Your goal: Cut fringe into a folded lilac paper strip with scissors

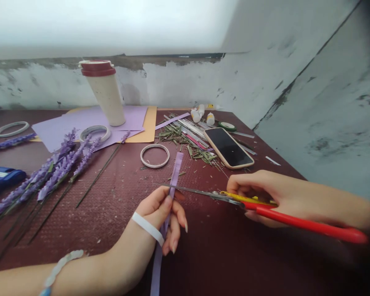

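A long, narrow purple paper strip is pinched between the thumb and finger of my left hand. Its upper end sticks up past my thumb and its lower part hangs down beneath the palm. A thin white band lies across the back of that hand. My right hand grips scissors with red and yellow handles. Their blades point left and reach the strip just above my left thumb; whether they cut into the paper I cannot tell.
Purple paper sheets lie at the back under a lidded cup. Lavender-like paper stems spread at left. Tape rolls, a phone, small bottles and a heap of wire and green scraps sit beyond my hands.
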Motion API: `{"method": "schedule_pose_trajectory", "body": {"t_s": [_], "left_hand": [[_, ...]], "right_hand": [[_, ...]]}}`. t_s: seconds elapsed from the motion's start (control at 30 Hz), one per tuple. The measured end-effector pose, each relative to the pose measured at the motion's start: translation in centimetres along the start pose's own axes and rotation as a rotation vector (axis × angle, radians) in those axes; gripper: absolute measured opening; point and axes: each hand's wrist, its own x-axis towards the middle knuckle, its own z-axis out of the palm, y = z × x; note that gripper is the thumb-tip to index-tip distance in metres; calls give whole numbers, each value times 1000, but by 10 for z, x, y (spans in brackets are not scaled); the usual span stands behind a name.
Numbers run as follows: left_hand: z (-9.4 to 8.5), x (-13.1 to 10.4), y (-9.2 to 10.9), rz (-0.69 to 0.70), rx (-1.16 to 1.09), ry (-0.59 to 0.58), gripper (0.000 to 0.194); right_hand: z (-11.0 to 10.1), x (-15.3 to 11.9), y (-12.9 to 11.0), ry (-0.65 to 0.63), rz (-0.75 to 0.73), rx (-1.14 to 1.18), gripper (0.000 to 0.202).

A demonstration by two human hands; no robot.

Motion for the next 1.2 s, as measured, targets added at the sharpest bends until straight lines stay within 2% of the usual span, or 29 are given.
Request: {"method": "schedule_pose_trajectory", "body": {"t_s": [0.2, 0.43, 0.77, 1.2], "left_hand": [[1, -1, -1, 31, -112, 6, 24], [-4, 3, -6, 32, -127, -87, 31], [4, -5, 3, 37, -68, 35, 31], [4, -6, 3, 37, -107, 37, 25]], "right_hand": [[-1, 2, -13, 1, -15, 87, 30], [-2, 2, -13, -20, 11, 82, 31], [0, 5, -14, -10, -29, 95, 27], [3, 7, -5, -56, -8, 90, 33]]}}
